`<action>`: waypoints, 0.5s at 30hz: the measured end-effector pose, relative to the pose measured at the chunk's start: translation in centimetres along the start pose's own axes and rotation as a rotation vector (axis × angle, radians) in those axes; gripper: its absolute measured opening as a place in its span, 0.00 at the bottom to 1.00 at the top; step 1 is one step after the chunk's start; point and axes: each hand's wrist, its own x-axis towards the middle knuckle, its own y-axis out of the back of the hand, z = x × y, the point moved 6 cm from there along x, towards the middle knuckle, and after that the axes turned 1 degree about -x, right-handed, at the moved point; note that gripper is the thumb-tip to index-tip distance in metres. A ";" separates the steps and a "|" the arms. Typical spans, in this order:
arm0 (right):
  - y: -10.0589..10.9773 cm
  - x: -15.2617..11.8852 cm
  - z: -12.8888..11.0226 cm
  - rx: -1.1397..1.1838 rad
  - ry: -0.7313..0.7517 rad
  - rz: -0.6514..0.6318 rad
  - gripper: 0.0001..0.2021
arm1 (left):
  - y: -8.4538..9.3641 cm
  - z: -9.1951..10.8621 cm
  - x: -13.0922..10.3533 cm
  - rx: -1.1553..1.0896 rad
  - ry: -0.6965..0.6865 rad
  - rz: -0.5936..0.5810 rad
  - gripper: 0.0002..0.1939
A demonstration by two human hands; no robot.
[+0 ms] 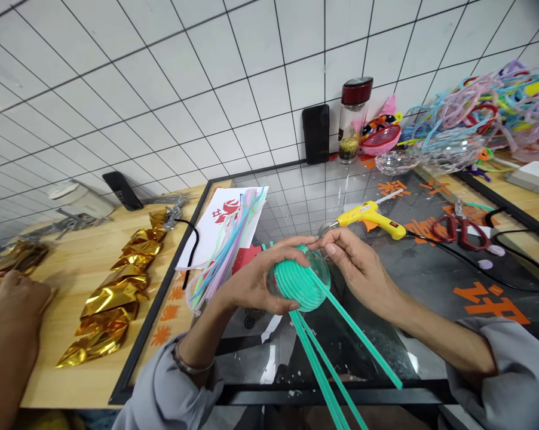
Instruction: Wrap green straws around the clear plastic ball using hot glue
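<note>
A clear rounded plastic shell (321, 269) is partly covered by rows of mint-green pipe cleaners (291, 283) laid side by side. My left hand (256, 275) is closed around its left side, thumb below and fingers over the top. Long loose ends of the pipe cleaners hang toward me, past the table's front edge. My right hand (357, 263) is at the far right rim of the shell, thumb and forefinger pinched together close to the left fingertips. What lies in that pinch is too small to make out. Just behind it lies a yellow hot glue gun (370, 220).
Pastel pipe cleaners (233, 239) lie on white paper at left. Beyond is twisted gold foil (117, 286), and another person's hand (16, 298). Red-handled scissors (462, 230) and a black cord are at right. A glass bottle (352, 125), phone (315, 134) and tangled pipe cleaners (471, 113) line the wall.
</note>
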 end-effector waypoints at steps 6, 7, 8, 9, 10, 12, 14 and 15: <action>0.0 0.4 1.0 0.099 -0.056 0.052 0.10 | -0.1 -0.1 0.1 -0.022 -0.013 0.000 0.31; 0.0 0.5 1.1 0.125 -0.064 0.065 0.10 | -0.1 -0.1 0.1 -0.026 -0.017 0.000 0.31; 0.0 0.5 1.3 0.155 -0.072 0.074 0.10 | -0.1 0.0 0.1 -0.030 -0.022 0.000 0.31; -0.1 0.6 1.5 0.186 -0.082 0.079 0.10 | -0.1 0.0 0.2 -0.033 -0.026 0.000 0.31; -0.1 0.6 1.6 0.217 -0.093 0.084 0.11 | -0.1 0.0 0.2 -0.035 -0.028 0.001 0.31; -0.2 0.7 1.9 0.272 -0.119 0.097 0.11 | -0.1 0.1 0.2 -0.033 -0.028 0.001 0.31; -0.2 0.6 2.2 0.300 -0.148 0.120 0.10 | 0.0 0.1 0.2 -0.026 -0.023 0.003 0.31; -0.1 0.6 2.3 0.299 -0.163 0.135 0.10 | 0.0 0.1 0.2 -0.022 -0.018 0.003 0.31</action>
